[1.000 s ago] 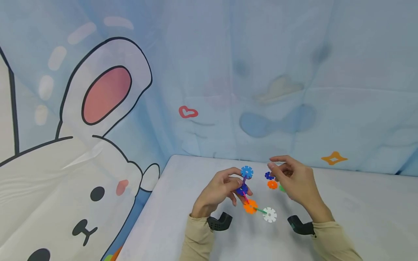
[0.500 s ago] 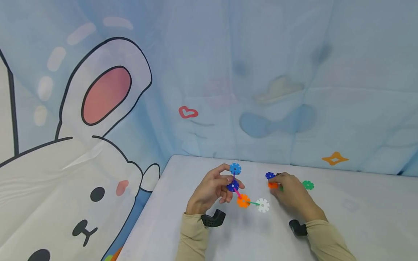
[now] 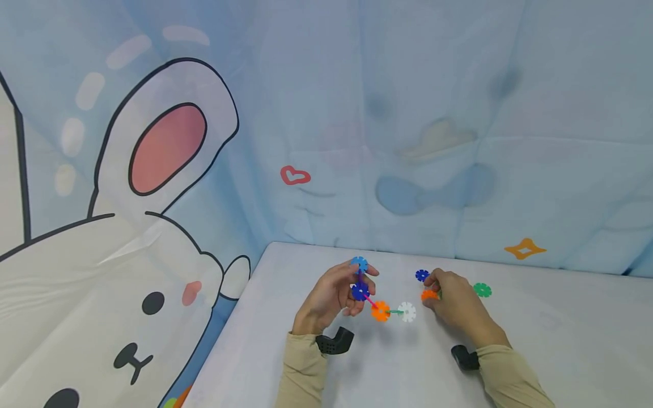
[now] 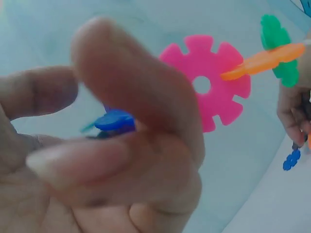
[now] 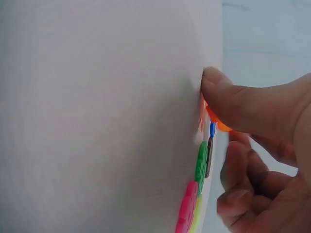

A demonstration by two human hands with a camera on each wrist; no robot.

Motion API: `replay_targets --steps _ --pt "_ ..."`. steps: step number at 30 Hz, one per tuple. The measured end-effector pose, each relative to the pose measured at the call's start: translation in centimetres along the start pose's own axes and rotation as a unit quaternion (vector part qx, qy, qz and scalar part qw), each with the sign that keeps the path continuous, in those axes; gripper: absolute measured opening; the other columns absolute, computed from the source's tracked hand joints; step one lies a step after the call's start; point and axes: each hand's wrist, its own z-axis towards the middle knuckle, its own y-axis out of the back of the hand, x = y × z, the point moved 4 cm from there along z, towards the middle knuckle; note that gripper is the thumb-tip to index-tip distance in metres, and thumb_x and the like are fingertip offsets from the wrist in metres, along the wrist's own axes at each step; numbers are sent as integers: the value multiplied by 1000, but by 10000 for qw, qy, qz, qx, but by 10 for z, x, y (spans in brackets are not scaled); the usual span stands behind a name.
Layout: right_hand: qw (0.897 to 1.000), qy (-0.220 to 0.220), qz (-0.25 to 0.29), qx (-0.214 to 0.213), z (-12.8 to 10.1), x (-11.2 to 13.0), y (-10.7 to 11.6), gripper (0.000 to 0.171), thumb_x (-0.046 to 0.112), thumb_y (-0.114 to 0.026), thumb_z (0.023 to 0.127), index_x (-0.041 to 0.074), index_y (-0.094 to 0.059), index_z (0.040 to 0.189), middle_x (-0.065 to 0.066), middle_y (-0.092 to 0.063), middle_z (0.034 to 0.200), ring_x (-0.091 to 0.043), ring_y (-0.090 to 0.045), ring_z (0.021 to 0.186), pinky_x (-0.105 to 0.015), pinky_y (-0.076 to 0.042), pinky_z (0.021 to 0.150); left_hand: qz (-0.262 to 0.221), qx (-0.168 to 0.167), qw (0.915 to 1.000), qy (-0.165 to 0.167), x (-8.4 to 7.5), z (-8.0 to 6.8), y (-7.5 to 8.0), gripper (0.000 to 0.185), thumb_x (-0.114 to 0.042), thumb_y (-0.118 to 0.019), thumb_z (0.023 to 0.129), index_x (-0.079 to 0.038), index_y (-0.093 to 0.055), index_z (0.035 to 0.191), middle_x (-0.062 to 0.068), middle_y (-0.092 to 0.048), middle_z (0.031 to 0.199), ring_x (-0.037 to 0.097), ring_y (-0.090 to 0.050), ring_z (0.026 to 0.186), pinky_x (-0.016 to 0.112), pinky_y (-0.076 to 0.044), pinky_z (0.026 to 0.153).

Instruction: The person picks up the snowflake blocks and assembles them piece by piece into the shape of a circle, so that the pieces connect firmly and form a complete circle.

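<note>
A chain of flower-shaped plastic discs is already joined, and some loose discs remain on the table (image 3: 561, 340), so the building seems about half done. Nearest are the two beige sleeves. A little farther, the left hand (image 3: 331, 294) has its fingers curled around the chain (image 3: 374, 297), held above the table near its middle. In the head view the chain shows four flat faces: light blue, dark blue, orange and white, with pink and green connectors edge-on between them. To the right, the right hand (image 3: 456, 303) pinches one orange disc (image 3: 428, 295) against the table. Farther lie one loose dark blue disc (image 3: 421, 275) and one green disc (image 3: 482, 290). The right wrist view shows more pieces under that hand, but they cannot be counted clearly.
</note>
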Motion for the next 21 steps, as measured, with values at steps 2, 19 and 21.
replay_targets --steps 2,19,21 --pt "9999 -30 114 30 0 -1 1 31 3 -89 81 0 -68 104 -9 -67 91 -24 -61 84 -43 -57 75 116 -148 9998 17 0 0 -1 36 -35 -41 113 -3 -56 125 5 -71 93 13 -52 49 21 -36 46" --pt "9909 825 842 -644 -3 20 31 15 6 -82 91 5 -78 105 -3 -77 93 -16 -68 79 -22 -57 68 732 -208 9965 -357 -9 -1 -9 27 -41 -45 114 -14 -47 116 2 -72 83 12 -51 42 23 -38 42" --pt "9871 907 1090 -740 -5 28 36 15 9 -79 95 6 -78 109 -4 -78 97 -16 -71 81 -21 -59 70 836 -233 9952 -455 -12 -2 -11 21 -33 -50 113 -12 -47 115 2 -73 82 12 -51 41 23 -39 41"
